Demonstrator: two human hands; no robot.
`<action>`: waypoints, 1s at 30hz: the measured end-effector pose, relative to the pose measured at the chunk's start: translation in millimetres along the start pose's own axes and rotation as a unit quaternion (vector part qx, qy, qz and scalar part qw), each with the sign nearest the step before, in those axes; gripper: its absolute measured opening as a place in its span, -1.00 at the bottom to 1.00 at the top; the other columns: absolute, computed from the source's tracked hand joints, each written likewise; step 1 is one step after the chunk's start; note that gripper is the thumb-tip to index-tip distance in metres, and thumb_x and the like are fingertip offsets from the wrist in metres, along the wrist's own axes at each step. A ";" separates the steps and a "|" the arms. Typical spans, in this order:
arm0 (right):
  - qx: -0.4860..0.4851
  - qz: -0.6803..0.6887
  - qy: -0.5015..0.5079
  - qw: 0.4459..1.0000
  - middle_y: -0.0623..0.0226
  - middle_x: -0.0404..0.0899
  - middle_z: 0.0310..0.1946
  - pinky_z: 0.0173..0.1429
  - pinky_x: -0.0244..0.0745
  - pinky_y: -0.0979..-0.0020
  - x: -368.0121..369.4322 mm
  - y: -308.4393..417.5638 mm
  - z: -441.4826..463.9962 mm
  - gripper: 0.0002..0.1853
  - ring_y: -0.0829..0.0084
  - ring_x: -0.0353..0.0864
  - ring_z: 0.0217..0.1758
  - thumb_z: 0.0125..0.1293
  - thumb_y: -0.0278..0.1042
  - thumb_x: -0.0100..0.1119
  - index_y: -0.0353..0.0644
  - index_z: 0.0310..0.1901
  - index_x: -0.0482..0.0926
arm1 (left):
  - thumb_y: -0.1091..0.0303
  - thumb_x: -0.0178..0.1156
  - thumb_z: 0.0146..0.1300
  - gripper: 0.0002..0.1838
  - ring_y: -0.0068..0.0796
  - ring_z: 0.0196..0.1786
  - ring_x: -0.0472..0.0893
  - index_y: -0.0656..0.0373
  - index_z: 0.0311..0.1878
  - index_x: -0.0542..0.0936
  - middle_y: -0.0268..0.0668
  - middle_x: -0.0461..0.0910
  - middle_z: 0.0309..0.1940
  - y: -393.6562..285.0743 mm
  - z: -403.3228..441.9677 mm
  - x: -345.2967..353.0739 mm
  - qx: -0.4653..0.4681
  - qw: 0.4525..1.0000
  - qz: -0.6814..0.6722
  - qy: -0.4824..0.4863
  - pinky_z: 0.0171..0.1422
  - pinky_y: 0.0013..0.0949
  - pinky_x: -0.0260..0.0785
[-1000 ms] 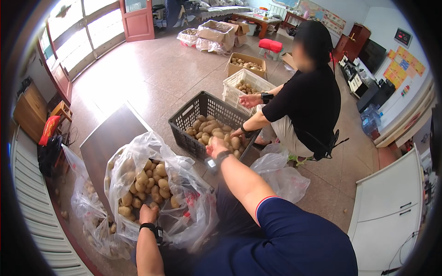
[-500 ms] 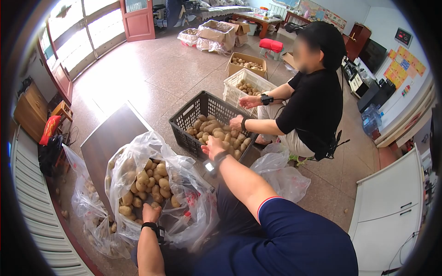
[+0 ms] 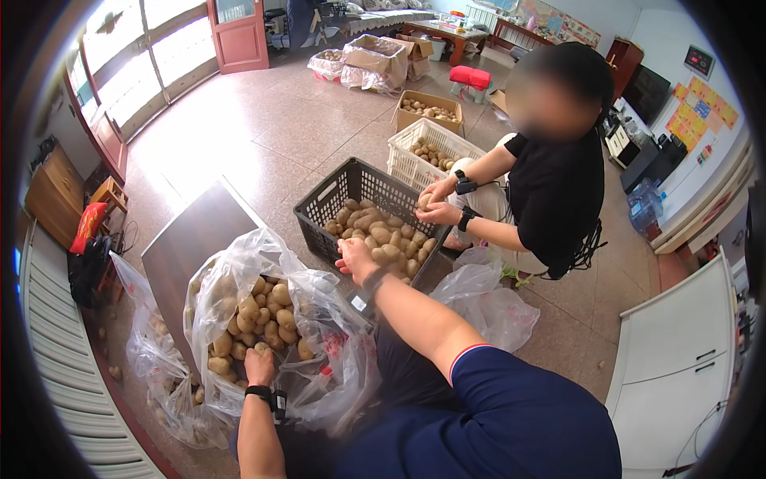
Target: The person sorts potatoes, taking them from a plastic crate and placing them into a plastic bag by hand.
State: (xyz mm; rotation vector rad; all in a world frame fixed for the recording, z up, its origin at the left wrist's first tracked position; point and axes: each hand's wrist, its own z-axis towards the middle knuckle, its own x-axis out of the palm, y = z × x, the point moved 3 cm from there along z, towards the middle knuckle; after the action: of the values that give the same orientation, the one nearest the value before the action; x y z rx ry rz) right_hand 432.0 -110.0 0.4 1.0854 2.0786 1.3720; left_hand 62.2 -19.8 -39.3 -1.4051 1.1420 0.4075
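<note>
basket (image 3: pixel 411 167) behind black crate (image 3: pixel 317 231); right hand (image 3: pixel 358 259) near crate, fingers apart; left hand (image 3: pixel 258 368) clamped on potato (image 3: pixel 262 348) in plastic bag (image 3: pixel 351 371).

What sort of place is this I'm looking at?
Probably a home's living room: a cushioned seat and a low table stand at the back, and a white cabinet at the right. The black crate of potatoes suggests it doubles as work space.

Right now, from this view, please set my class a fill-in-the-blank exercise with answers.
1. The left hand is at the mouth of a clear plastic ____.
2. The crate nearest the right hand holds ____.
3. Just beyond it stands another crate, coloured ____.
Missing words: bag; potatoes; white.
</note>
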 end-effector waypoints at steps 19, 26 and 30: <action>-0.515 -0.370 0.309 0.709 0.25 0.59 0.04 0.13 0.54 0.19 90.8 -0.9 -122.9 -0.60 0.14 0.57 0.10 0.14 -0.33 0.28 -0.10 0.06 0.55 | 0.22 0.20 0.38 -0.77 -0.61 -0.63 0.46 0.23 -0.16 0.58 -0.39 0.53 -0.51 -52.1 -17.5 -5.5 0.015 0.918 -0.337 0.209 -0.63 -0.45 0.32; -0.479 -0.429 0.450 0.620 0.27 0.53 0.08 0.08 0.58 0.17 99.4 -25.2 -150.0 -0.45 0.14 0.58 0.10 0.03 -0.35 0.32 0.03 0.14 0.49 | 0.22 0.19 0.39 -0.76 -0.62 -0.53 0.49 0.19 -0.06 0.56 -0.42 0.55 -0.41 -65.2 -29.4 -4.5 -0.006 0.853 -0.416 0.314 -0.56 -0.50 0.35; -0.459 -0.449 0.448 0.622 0.22 0.51 0.03 0.02 0.59 0.15 100.7 -29.5 -148.0 -0.45 0.11 0.61 0.06 0.08 -0.26 0.35 0.04 0.15 0.45 | 0.11 0.19 0.40 -0.64 -0.60 -0.51 0.49 0.16 0.08 0.50 -0.41 0.57 -0.36 -65.3 -32.5 -4.6 -0.009 0.872 -0.400 0.282 -0.53 -0.50 0.38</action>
State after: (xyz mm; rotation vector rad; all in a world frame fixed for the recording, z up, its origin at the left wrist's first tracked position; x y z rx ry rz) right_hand 256.2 -121.3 43.6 -1.1499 1.4245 2.0449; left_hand 100.6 -60.6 7.7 -1.9298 0.8776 -0.6254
